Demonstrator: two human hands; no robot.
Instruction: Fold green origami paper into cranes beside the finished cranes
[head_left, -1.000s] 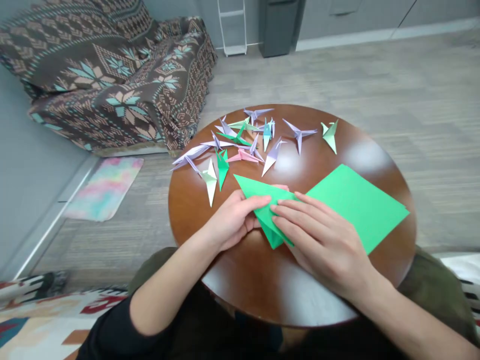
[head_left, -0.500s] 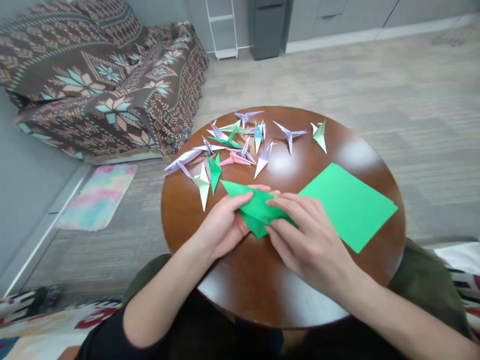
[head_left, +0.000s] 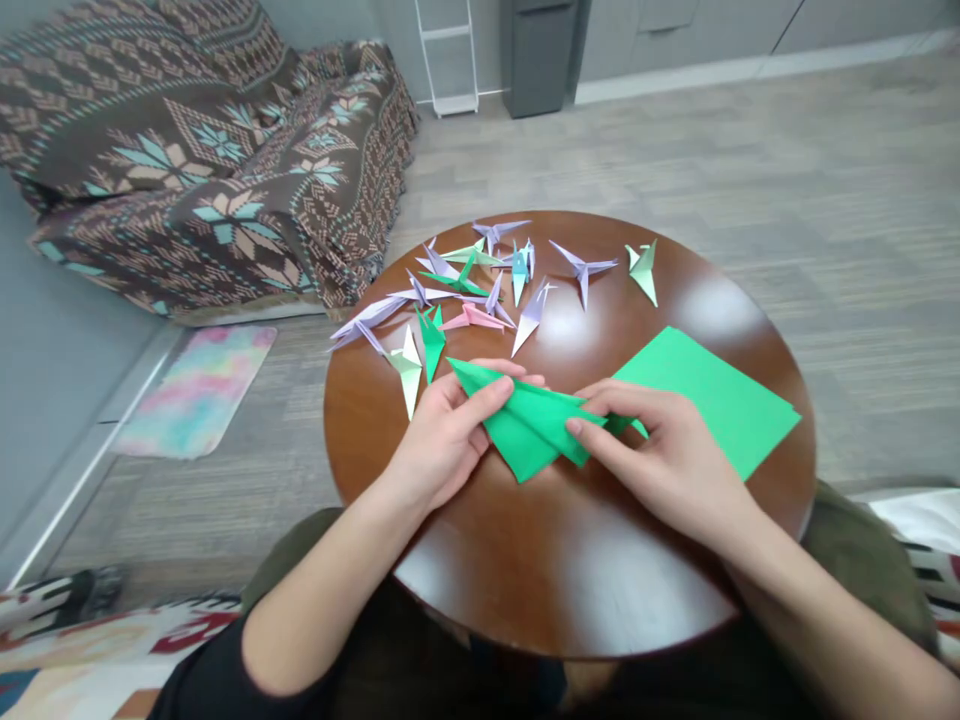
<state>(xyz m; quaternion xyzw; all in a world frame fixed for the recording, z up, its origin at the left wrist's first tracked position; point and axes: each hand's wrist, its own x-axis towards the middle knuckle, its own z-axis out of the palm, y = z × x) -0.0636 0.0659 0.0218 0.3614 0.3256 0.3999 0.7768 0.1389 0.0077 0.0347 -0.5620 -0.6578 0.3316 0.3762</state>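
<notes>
A partly folded sheet of green origami paper (head_left: 529,425) is held above the near half of the table, its flaps overlapping and a pointed corner toward the upper left. My left hand (head_left: 461,425) grips its left side, thumb on top and fingers underneath. At the right end, my right hand (head_left: 652,435) pinches a flap between thumb and fingers. Flat on the table beside my right hand lies green square paper (head_left: 712,395), partly covered by that hand. Beyond my hands are several folded paper cranes, among them a pink crane (head_left: 474,317) and a pale green crane (head_left: 407,368).
The round brown table (head_left: 570,560) stands before my knees. More cranes, including a purple crane (head_left: 583,268) and a light green crane (head_left: 643,270), lie toward its far edge. A sofa with a patterned cover (head_left: 247,200) and a pastel mat (head_left: 196,390) are at the left.
My right hand has shifted right and now pinches the paper's right end. The paper's right flaps show more, spread apart at the lower edge. My left hand keeps its grip.
</notes>
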